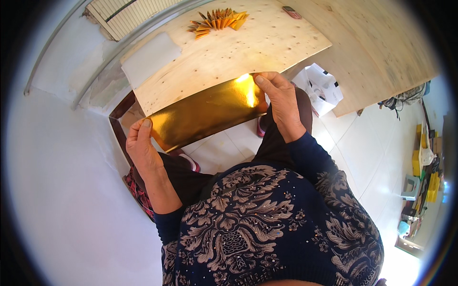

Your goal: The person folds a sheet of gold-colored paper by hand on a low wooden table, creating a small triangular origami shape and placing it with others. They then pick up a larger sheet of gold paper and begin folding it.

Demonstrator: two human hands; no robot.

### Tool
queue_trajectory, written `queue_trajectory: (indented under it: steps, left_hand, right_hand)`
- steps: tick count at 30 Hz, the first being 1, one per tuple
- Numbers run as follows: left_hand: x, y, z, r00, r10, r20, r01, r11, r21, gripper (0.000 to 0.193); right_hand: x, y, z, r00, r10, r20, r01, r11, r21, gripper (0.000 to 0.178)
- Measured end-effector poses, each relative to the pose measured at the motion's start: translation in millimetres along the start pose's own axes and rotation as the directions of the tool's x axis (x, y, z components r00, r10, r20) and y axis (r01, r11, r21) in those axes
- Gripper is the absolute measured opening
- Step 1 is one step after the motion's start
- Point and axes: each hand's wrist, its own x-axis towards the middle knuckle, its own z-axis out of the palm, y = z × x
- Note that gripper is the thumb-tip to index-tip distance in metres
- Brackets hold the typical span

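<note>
A shiny gold sheet of foil paper is stretched between my two hands, above my lap and along the near edge of the wooden table. My left hand pinches its left end, thumb on top. At the upper right corner, my right hand grips the sheet between thumb and fingers. The sheet bows slightly and catches bright light near its right end. Farther back on the table lies a row of folded gold paper pieces, fanned out side by side.
A grey-white sheet covers the table's left part. A small red phone-like device rests at the far right. Beside my right knee stands a white bag on the tiled floor. Yellow items and a grey stool are along the right side.
</note>
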Motion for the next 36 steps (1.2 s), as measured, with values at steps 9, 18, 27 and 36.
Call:
queue_trajectory:
  steps: [9,18,27,36]
  left_hand:
    - [1,2,-2,1.000,-0.006,0.010,0.006,1.000,0.004,0.009]
    - [-2,0,-5,1.000,-0.001,-0.014,0.001,0.999,0.042,0.008]
    - [0,-12,-11,1.000,0.003,0.006,-0.003,1.000,0.023,0.008]
    - [3,-19,-13,1.000,-0.001,-0.001,0.001,0.999,0.037,0.009]
  right_hand:
    - [0,0,3,0.998,-0.054,0.031,0.055,0.998,-0.029,0.013]
    - [0,4,0,0.997,0.014,0.076,-0.018,0.998,0.053,0.012]
    - [-1,10,-4,0.997,0.009,0.077,-0.009,1.000,0.001,0.012]
    - [0,19,-4,0.999,0.012,0.048,-0.013,1.000,0.027,0.013]
